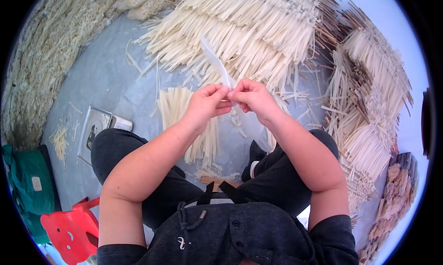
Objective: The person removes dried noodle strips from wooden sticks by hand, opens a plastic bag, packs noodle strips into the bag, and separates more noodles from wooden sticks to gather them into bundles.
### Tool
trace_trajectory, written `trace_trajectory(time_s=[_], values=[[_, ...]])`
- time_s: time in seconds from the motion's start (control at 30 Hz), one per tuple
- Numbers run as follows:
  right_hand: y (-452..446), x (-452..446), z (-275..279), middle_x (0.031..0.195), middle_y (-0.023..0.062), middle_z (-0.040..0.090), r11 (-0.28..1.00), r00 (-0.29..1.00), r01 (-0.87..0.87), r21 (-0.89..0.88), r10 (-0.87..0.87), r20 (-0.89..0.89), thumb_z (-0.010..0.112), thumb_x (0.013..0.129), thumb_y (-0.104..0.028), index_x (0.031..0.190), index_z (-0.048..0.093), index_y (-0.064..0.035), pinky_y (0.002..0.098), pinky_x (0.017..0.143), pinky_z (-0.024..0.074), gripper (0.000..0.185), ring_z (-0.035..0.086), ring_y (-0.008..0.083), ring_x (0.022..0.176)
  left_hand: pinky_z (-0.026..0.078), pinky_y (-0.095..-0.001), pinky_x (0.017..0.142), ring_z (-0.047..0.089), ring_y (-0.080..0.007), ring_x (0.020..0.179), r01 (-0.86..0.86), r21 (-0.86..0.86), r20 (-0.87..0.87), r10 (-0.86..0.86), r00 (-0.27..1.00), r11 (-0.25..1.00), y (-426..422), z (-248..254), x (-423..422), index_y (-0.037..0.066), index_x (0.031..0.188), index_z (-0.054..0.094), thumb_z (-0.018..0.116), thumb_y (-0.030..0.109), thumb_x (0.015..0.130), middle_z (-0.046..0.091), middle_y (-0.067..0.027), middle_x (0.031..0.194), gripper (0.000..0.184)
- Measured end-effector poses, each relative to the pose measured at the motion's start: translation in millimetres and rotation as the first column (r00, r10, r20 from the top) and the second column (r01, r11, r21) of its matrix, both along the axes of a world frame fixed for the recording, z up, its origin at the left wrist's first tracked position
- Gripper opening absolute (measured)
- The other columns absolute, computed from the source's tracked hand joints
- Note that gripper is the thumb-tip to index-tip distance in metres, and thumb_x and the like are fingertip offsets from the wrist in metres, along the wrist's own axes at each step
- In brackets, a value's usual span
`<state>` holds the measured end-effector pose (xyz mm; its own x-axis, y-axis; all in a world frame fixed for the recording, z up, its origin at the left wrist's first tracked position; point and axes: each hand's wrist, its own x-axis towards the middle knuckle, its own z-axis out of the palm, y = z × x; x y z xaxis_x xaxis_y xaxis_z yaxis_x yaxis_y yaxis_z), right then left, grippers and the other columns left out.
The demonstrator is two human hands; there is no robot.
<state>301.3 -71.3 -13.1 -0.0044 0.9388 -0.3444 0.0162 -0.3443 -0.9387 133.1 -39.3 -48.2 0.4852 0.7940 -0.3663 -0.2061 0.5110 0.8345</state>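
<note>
My left hand (210,102) and my right hand (253,99) meet in front of me, fingertips almost touching. Both pinch a thin, whitish translucent strip (213,57), which looks like plastic. Its long pointed end rises up and to the left above my fingers, and a short twisted part hangs below them. What lies exactly between the fingertips is hidden. Under my forearms a bundle of pale flat strips (203,138) rests on the grey floor.
Layered rows of pale strips (240,25) cover the floor ahead, with more stacked at right (369,71). A scale (94,129) stands by my left knee. A red stool (71,232), a green bag (30,182) and a rough fibrous heap (41,57) are on the left.
</note>
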Motion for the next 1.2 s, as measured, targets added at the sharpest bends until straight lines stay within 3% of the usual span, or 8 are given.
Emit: trace_trajectory(time_s=[0.23,0.3,0.43,0.67,1.03,1.07,1.13,1.2], values=[[-3.7,-5.9,11.2,0.069,0.0092,0.064,0.995,0.947,-0.091,-0.032,0.096,0.306,0.066,0.085,-0.022,0.075,0.058,-0.0044,0.0342,0.057,0.0506,0.022,0.065,0.0192,0.066,0.056,-0.0269,0.073,0.068,-0.0164,0.084,0.053,0.121,-0.057,-0.046,0.997,0.991,2.4,-9.2,-1.1,0.0,0.103,0.066,0.06,0.016,0.094,0.069,-0.0087,0.095,0.019],[-7.6,-8.1,6.8,0.071,0.0167,0.065,0.896,0.566,-0.401,0.188,0.081,0.821,0.059,0.084,-0.024,0.078,0.061,-0.0012,0.0423,0.065,0.0526,0.024,0.066,0.0316,0.071,0.055,-0.0261,0.069,0.068,-0.0153,0.079,0.096,0.272,-0.16,-0.053,0.986,0.957,-0.9,-0.6,-6.2,-0.002,0.099,0.067,0.061,0.014,0.092,0.07,-0.0089,0.09,0.018],[-11.4,-20.7,9.1,0.076,0.0206,0.066,0.911,0.473,-0.385,0.15,0.056,0.879,0.054,0.082,-0.025,0.081,0.064,0.0001,0.0472,0.072,0.0517,0.027,0.065,0.0386,0.076,0.053,-0.0253,0.059,0.066,-0.0127,0.065,0.152,0.501,-0.392,0.067,0.918,0.852,0.5,-2.4,-2.6,-0.004,0.09,0.069,0.063,0.012,0.088,0.069,-0.0089,0.073,0.017],[-8.2,-28.5,5.8,0.076,0.0204,0.066,0.931,0.376,-0.34,0.135,0.003,0.927,0.053,0.083,-0.024,0.083,0.065,-0.0009,0.0477,0.072,0.0521,0.025,0.066,0.0374,0.077,0.054,-0.0283,0.061,0.067,-0.0153,0.064,0.142,0.441,-0.383,0.043,0.923,0.886,8.1,-1.9,-1.5,-0.002,0.089,0.07,0.064,0.012,0.085,0.07,-0.0115,0.073,0.016],[-6.0,-20.4,2.6,0.076,0.0202,0.066,0.931,0.402,-0.313,0.189,-0.05,0.914,0.054,0.082,-0.021,0.083,0.064,-0.0015,0.0473,0.071,0.0519,0.022,0.066,0.0376,0.075,0.055,-0.037,0.071,0.068,-0.0276,0.075,0.526,0.593,-0.792,0.324,0.517,0.61,26.6,-20.6,-16.4,0.005,0.091,0.068,0.065,0.019,0.081,0.069,-0.0144,0.083,0.018],[-5.8,-18.1,0.7,0.072,0.0178,0.064,0.923,0.443,-0.286,0.259,-0.113,0.89,0.056,0.081,-0.021,0.079,0.062,-0.0031,0.0465,0.066,0.0505,0.019,0.064,0.0372,0.07,0.055,-0.037,0.071,0.068,-0.0276,0.075,0.525,0.594,-0.792,0.326,0.517,0.609,29.4,-21.4,-16.9,0.005,0.091,0.068,0.065,0.019,0.081,0.069,-0.0144,0.083,0.018],[-5.5,-16.9,1.0,0.067,0.0154,0.062,0.91,0.487,-0.248,0.334,-0.181,0.854,0.057,0.079,-0.02,0.076,0.06,-0.0046,0.0456,0.062,0.0492,0.017,0.062,0.0369,0.065,0.056,-0.0336,0.068,0.068,-0.0215,0.075,0.211,0.233,-0.517,-0.062,0.854,0.949,32.1,-15.4,-17.7,0.007,0.103,0.066,0.064,0.02,0.084,0.068,-0.01,0.088,0.022],[-6.1,-17.8,3.2,0.064,0.0156,0.061,0.901,0.549,-0.314,0.298,-0.084,0.832,0.059,0.078,-0.02,0.075,0.059,-0.0029,0.0423,0.059,0.0489,0.017,0.061,0.0339,0.061,0.056,-0.0318,0.066,0.067,-0.019,0.076,0.163,0.239,-0.488,-0.027,0.872,0.957,25.0,-5.7,-12.8,0.007,0.107,0.064,0.063,0.02,0.085,0.066,-0.0088,0.091,0.026]])
